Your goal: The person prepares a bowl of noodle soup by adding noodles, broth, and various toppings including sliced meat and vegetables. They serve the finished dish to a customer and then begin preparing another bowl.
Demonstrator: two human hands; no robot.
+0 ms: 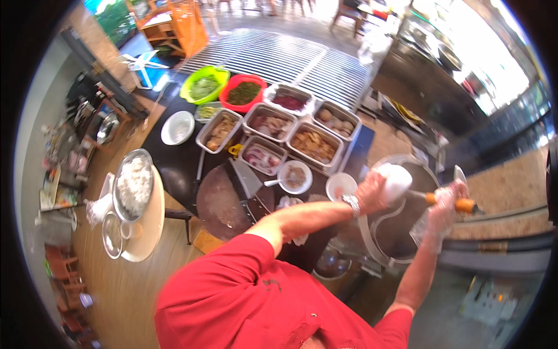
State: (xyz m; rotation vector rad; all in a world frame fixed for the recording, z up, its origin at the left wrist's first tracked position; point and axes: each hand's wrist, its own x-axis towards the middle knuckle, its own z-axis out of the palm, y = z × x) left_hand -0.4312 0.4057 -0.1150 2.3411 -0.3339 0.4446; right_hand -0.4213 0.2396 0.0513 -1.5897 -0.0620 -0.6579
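Over the large round metal pot [394, 257] at the right, my left hand [372, 192], with a metal-band watch at its wrist, grips a white bowl [396, 179]. A thin clear plastic glove covers my right hand [447, 200], which is closed around the wooden handle [464, 205] of a metal tool. The tool's metal shaft points towards the bowl; its far end is hidden behind the bowl. A curved divider shows inside the pot. Just left of the bowl stands a white tub [341, 186] with something pinkish in it. Blur hides the finger details.
Steel trays of meat [317, 144], a green basin [185, 89] and a red basin [261, 85] stand on the black table. A cleaver [247, 176] lies on the round chopping board [213, 200]. A steel bowl of white noodles [135, 187] rests on a round stool at the left.
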